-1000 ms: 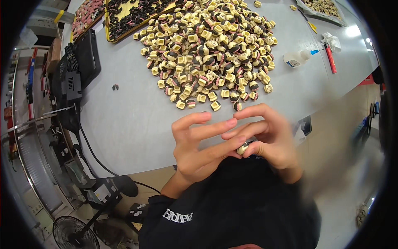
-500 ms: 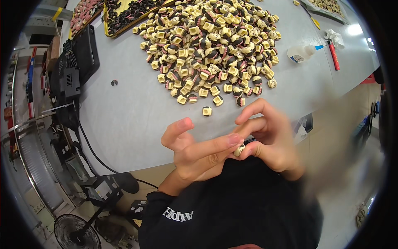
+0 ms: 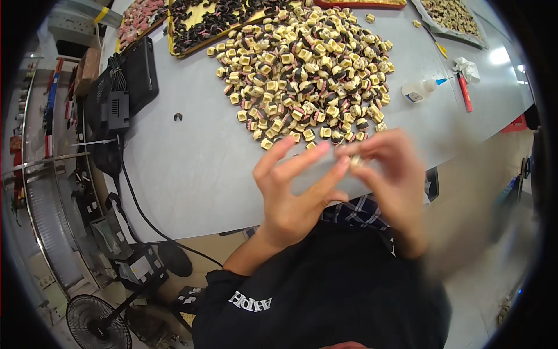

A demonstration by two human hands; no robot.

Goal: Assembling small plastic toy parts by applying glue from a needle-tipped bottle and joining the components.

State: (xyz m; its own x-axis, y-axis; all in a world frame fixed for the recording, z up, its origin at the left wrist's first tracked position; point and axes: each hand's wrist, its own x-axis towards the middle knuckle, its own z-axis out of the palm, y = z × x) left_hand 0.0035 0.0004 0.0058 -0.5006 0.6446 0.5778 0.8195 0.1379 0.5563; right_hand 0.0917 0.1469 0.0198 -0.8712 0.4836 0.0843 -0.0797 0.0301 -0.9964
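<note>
Between the thumb and fingers of my right hand (image 3: 395, 180) is a small cream-coloured piece (image 3: 355, 161), blurred by motion. My left hand (image 3: 293, 200) has its fingers spread, with one fingertip close to that piece; whether it touches cannot be told. Both hands hover over the near edge of the grey table, just in front of a large pile of small pieces (image 3: 308, 75). Those pieces have cream square hollow backs, black caps and pink toothed strips, like tiny denture figures.
Trays of black parts (image 3: 203, 20) and pink parts (image 3: 139, 17) stand far left. A black device (image 3: 145, 72) with a cable lies left, near a small dark part (image 3: 178, 117). On the right are a dropper bottle (image 3: 419, 90), red marker (image 3: 465, 93), tissue (image 3: 467, 68) and bagged tray (image 3: 450, 17).
Both hands have moved up and away from my body toward the pile, the right still pinching the cream piece. My left fingers have spread wider. The view has shifted slightly.
</note>
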